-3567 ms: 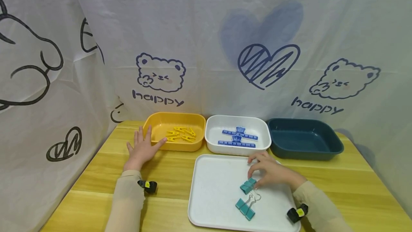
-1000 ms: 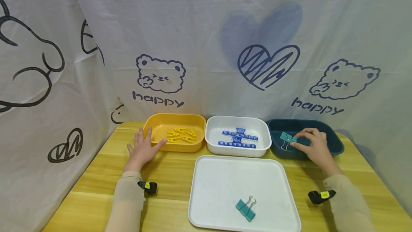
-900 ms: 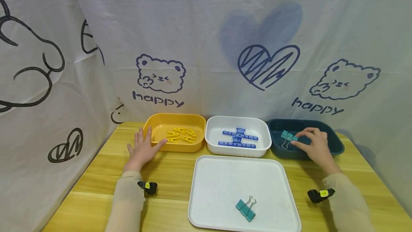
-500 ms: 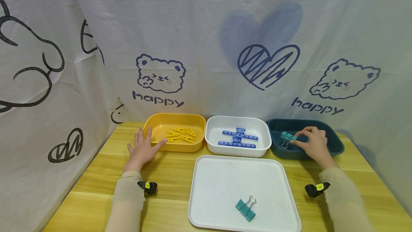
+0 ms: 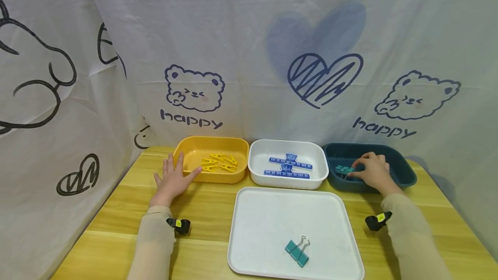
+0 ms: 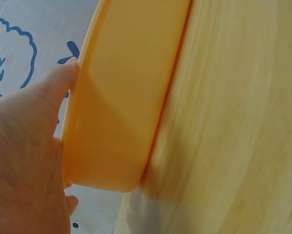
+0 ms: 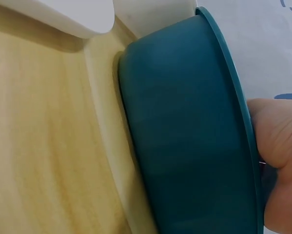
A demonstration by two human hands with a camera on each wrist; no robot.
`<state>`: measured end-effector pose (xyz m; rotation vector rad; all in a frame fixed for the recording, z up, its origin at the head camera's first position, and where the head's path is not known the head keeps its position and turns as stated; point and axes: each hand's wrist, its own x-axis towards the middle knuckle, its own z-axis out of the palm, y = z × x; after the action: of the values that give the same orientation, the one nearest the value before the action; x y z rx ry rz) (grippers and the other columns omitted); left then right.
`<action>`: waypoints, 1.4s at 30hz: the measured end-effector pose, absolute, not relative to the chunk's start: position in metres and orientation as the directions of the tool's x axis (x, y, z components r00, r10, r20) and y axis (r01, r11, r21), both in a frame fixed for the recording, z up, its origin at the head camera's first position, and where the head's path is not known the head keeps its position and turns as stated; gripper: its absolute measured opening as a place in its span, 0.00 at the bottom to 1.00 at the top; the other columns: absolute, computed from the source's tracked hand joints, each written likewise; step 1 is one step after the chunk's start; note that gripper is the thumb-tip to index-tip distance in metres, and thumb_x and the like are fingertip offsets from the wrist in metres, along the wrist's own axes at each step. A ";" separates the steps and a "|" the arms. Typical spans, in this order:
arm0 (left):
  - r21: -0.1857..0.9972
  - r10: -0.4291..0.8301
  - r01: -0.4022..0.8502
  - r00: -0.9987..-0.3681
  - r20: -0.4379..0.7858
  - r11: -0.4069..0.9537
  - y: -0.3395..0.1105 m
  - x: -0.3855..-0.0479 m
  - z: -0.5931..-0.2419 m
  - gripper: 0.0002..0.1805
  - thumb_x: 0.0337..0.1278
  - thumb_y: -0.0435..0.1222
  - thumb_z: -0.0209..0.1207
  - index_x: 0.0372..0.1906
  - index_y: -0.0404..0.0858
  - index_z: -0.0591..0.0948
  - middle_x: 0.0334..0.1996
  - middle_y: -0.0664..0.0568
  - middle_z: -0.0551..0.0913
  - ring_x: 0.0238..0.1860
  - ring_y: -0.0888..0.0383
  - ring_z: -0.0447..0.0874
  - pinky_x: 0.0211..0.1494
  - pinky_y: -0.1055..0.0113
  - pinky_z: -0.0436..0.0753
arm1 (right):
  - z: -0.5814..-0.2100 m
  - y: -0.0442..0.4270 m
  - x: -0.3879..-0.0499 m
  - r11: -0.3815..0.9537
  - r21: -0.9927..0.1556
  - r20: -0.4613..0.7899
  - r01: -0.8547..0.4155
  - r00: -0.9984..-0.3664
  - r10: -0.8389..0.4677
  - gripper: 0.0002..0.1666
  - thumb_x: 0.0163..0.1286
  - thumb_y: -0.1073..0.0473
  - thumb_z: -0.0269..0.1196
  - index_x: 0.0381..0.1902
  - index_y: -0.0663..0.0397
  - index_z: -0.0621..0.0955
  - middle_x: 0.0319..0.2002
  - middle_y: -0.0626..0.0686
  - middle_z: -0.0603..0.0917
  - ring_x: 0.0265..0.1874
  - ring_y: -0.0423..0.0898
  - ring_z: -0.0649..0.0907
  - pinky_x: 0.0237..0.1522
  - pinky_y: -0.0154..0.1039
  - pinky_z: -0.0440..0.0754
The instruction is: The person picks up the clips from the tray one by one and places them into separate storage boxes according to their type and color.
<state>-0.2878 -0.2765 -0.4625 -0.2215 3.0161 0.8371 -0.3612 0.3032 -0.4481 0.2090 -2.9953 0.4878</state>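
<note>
My right hand [image 5: 373, 171] reaches into the dark teal bin [image 5: 400, 180] and pinches a teal binder clip [image 5: 344, 170] low inside it, near the left end. In the right wrist view, that bin's wall hides the clip and the fingertips. A second binder clip [image 5: 297, 253] lies on the white tray [image 5: 256, 224] with one wire handle sticking up. My left hand [image 5: 173, 182] rests with spread fingers against the left end of the yellow bin [image 5: 212, 178]; in the left wrist view, the thumb touches its rim.
Several yellow clips [image 5: 219, 162] lie in the yellow bin. Between the coloured bins stands a white bin [image 5: 256, 150] with two blue ruler-like clips [image 5: 286, 174]. The bins line the back of the wooden table [image 5: 198, 219], before a printed cloth [image 5: 249, 98].
A binder clip was taken from the tray by my right hand and carried to the teal bin. During the last half second, hand and clip sank deeper into it. My left hand stays put.
</note>
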 end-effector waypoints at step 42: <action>0.514 -0.139 -0.148 -0.989 -0.057 0.845 -0.275 -0.285 -0.458 0.56 0.59 0.72 0.41 0.78 0.42 0.35 0.77 0.38 0.22 0.77 0.34 0.21 0.67 0.25 0.26 | -0.444 0.305 -0.379 0.959 -0.274 -0.107 -0.080 -0.988 -0.113 0.16 0.55 0.48 0.72 0.36 0.52 0.87 0.56 0.69 0.69 0.49 0.65 0.61 0.48 0.61 0.62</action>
<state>-0.2845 -0.2746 -0.4577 -0.2329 3.0008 0.8379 -0.3792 0.3048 -0.4440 0.1592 -3.2294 0.4432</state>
